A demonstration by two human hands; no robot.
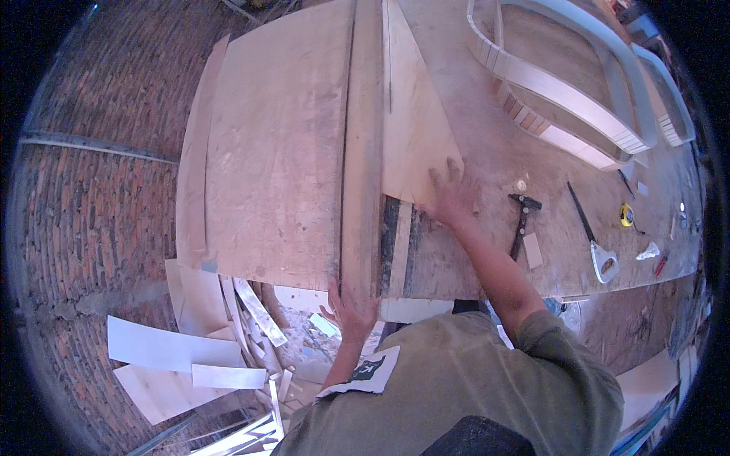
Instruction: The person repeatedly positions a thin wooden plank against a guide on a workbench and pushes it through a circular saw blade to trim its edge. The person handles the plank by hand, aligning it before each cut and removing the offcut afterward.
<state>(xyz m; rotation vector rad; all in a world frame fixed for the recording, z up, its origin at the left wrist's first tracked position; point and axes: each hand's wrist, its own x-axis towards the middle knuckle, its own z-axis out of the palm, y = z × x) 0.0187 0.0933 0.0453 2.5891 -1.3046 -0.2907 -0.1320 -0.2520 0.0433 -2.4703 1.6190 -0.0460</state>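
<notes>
A long wooden board [362,137] runs from far to near across a large plywood sheet [277,144]. My left hand [353,313] is at the board's near end, fingers apart and touching it around its left edge. To the board's right lies a tapering piece of plywood [414,144], narrow at the far end and wide at the near end. My right hand [452,196] rests open on its near right corner, fingers spread. Just nearer than this piece, a dark strip [389,235] and a pale wood strip [401,251] show beside the board.
On the worktable's right side [487,258] lie a hammer [522,222], a handsaw [593,235], a yellow tape measure [626,215] and a small wood block [531,251]. Curved wooden frames [578,91] stand at the far right. Offcuts [175,346] are piled low left by a brick wall [91,220].
</notes>
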